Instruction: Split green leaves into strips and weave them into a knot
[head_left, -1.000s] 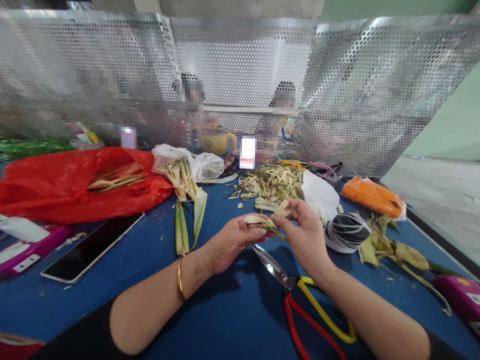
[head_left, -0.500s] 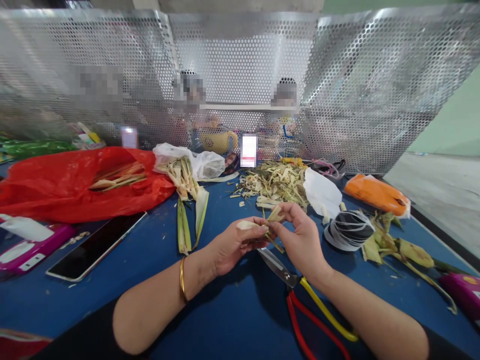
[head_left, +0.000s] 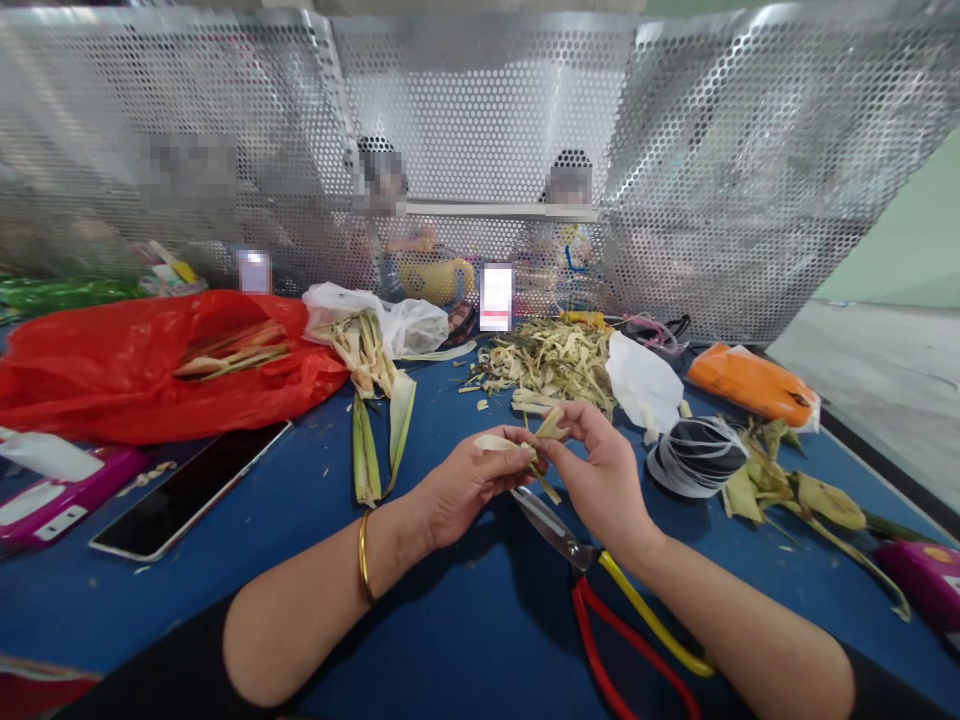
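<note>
My left hand [head_left: 480, 480] is closed around a small bundle of pale dried leaf strips [head_left: 501, 444], its thumb on top. Pinched between the fingers of my right hand [head_left: 592, 460] is the other end of the strips, a folded leaf piece [head_left: 551, 424]. Both hands meet in front of me, slightly above the blue table [head_left: 457, 610]. Below them lie scissors [head_left: 574, 553] with one red and one yellow handle, blades pointing toward the left hand. My fingers hide part of the bundle.
Behind the hands lies a heap of leaf scraps [head_left: 555, 360]. A wire spool [head_left: 694, 460], white paper [head_left: 643, 380] and an orange packet [head_left: 754, 385] are at right. Leaf stalks [head_left: 366, 455], a phone [head_left: 195, 490] and a red bag [head_left: 112, 370] are at left. A perforated metal screen [head_left: 480, 120] stands behind.
The fingers have shifted slightly on the leaf strips, which both hands still hold. The view has moved a little; the things on the table look unmoved.
</note>
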